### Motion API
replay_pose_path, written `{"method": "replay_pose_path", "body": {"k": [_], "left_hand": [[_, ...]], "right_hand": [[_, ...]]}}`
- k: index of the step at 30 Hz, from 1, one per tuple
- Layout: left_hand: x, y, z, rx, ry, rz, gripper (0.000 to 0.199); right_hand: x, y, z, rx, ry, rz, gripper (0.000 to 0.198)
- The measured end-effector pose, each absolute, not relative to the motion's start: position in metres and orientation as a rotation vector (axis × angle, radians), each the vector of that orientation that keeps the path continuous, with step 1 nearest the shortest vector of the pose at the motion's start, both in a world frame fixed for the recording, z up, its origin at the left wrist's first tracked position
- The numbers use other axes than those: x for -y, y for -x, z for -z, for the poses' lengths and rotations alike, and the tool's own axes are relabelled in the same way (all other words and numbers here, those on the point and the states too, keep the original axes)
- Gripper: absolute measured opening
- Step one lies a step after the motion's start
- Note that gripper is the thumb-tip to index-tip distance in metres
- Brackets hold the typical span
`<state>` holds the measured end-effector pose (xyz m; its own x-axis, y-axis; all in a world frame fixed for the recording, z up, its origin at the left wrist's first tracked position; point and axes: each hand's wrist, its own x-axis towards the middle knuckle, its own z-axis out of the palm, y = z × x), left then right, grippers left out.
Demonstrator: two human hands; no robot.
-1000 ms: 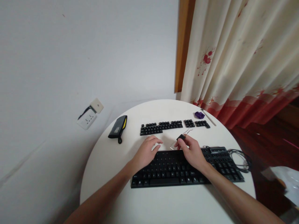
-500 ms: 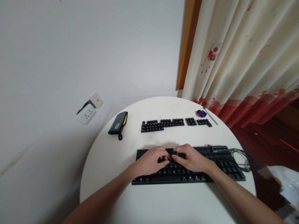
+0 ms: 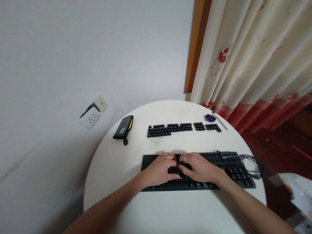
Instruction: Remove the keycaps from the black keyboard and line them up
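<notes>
A black keyboard (image 3: 175, 185) lies on the white round table, some of its key places without caps. My left hand (image 3: 159, 169) rests on its left-middle part, thumb apart from the bent fingers, which reach to the far edge. Close beside it, my right hand (image 3: 201, 167) has its thumb and fingers curled together over the keys. Whatever may be between those fingers is hidden. Beyond the keyboard, loose black keycaps (image 3: 159, 132) sit in rows, with more keycaps (image 3: 199, 126) grouped to the right.
On the table's left stands a dark pouch (image 3: 123, 128) with a yellow edge. A purple crumpled cloth (image 3: 210, 118) and a thin white stick (image 3: 220, 121) lie at the far right. The coiled cable (image 3: 253, 165) hangs near the right edge. A wall (image 3: 122, 58) and curtain (image 3: 234, 65) border the table.
Both hands have pressed lower and flatter onto the keyboard. The small dark piece and thin wire seen between the fingers earlier are now hidden. My left thumb has moved down and right.
</notes>
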<state>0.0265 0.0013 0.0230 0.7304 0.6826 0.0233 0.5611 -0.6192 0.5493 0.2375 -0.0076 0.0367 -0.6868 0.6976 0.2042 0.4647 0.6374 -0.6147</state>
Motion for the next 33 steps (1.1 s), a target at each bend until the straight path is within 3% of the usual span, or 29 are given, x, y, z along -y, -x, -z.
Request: {"method": "replay_pose_path", "body": {"k": [10, 17, 21, 26, 33], "left_hand": [[-0.001, -0.033, -0.02, -0.982, -2.383, -0.356, 0.018], [0.002, -0.034, -0.025, -1.028, -2.299, -0.6, 0.006], [0.002, -0.033, -0.024, -1.122, -2.335, -0.777, 0.022], [0.003, -0.033, -0.025, -1.078, -2.648, -0.685, 0.013], [0.003, -0.033, -0.024, -1.099, -2.799, -0.65, 0.024]], "right_hand": [[0.003, -0.233, -0.022, 2.273, 1.038, -0.929, 0.025], [0.004, -0.229, -0.024, 1.99, 1.095, -0.901, 0.028], [0.005, -0.226, -0.023, 1.776, 1.147, -0.914, 0.027], [0.005, -0.222, -0.016, 1.664, 1.148, -1.036, 0.027], [0.005, -0.222, -0.015, 1.728, 1.178, -0.874, 0.024]]}}
